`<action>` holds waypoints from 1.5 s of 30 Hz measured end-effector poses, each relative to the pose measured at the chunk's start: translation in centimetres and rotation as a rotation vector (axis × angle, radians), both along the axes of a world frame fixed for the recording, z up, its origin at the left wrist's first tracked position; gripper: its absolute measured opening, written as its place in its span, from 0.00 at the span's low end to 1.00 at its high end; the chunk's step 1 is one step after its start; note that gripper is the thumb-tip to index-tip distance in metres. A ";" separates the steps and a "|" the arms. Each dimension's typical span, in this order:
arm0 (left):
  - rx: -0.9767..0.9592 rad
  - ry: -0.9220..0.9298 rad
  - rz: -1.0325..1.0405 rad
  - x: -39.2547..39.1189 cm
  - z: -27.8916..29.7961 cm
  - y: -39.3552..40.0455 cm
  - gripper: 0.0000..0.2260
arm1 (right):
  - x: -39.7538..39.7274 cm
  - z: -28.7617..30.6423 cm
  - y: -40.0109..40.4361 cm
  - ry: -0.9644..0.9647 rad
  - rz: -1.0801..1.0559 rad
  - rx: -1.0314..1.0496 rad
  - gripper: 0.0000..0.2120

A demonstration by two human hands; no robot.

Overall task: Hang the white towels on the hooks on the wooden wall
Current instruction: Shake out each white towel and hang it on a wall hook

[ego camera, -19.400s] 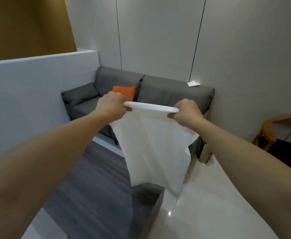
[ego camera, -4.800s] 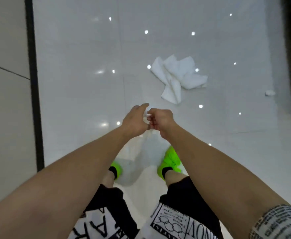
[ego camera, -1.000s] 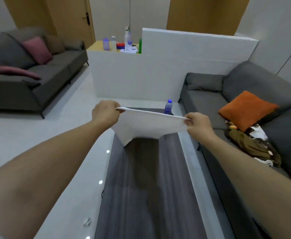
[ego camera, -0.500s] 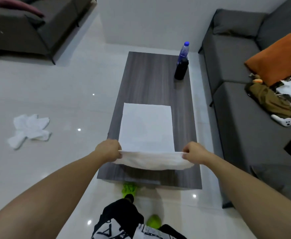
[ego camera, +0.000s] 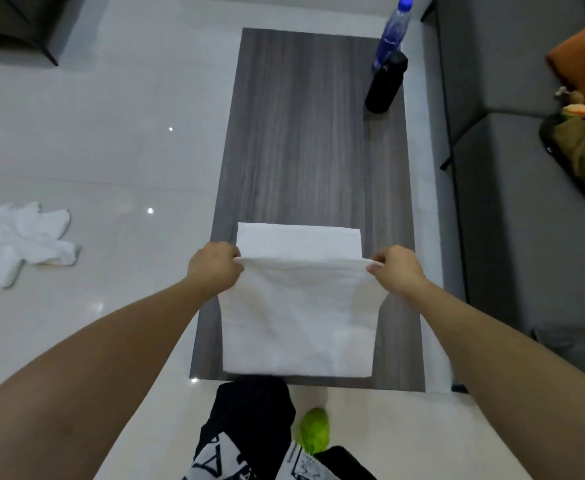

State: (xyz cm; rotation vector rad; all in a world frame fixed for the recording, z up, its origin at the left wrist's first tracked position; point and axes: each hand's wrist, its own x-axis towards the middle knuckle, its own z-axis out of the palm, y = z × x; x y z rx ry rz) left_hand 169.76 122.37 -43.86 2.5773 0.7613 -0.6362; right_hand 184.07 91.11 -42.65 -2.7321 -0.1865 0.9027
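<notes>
Towel [ego camera: 298,317] lies flat on the near end of the grey wooden table [ego camera: 312,133], and I hold its upper layer by the two far corners — left hand [ego camera: 213,268] and right hand [ego camera: 396,270], each with fingers curled in a pinch on the cloth edge — so the fold stays square and taut as it goes over the layer beneath. A second crumpled towel [ego camera: 28,240] sits on the tiled floor [ego camera: 111,116] well to the left, and since no hooks or wooden wall are in view, I judge this a tidying fold before any hanging, with the black bottle [ego camera: 386,83] and blue bottle [ego camera: 391,32] well clear at the far end
</notes>
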 end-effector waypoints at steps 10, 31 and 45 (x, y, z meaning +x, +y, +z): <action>-0.069 0.011 0.136 8.2 -8.7 3.4 0.21 | 4.9 -7.6 3.8 -0.042 -0.193 0.003 0.16; -0.146 0.149 0.657 -16.9 -17.4 -9.6 0.16 | -15.8 -18.8 -7.5 0.271 -0.526 0.035 0.11; -0.354 -0.451 1.167 -20.0 -4.5 -11.9 0.13 | -16.7 -5.3 -9.4 0.276 -0.710 0.438 0.17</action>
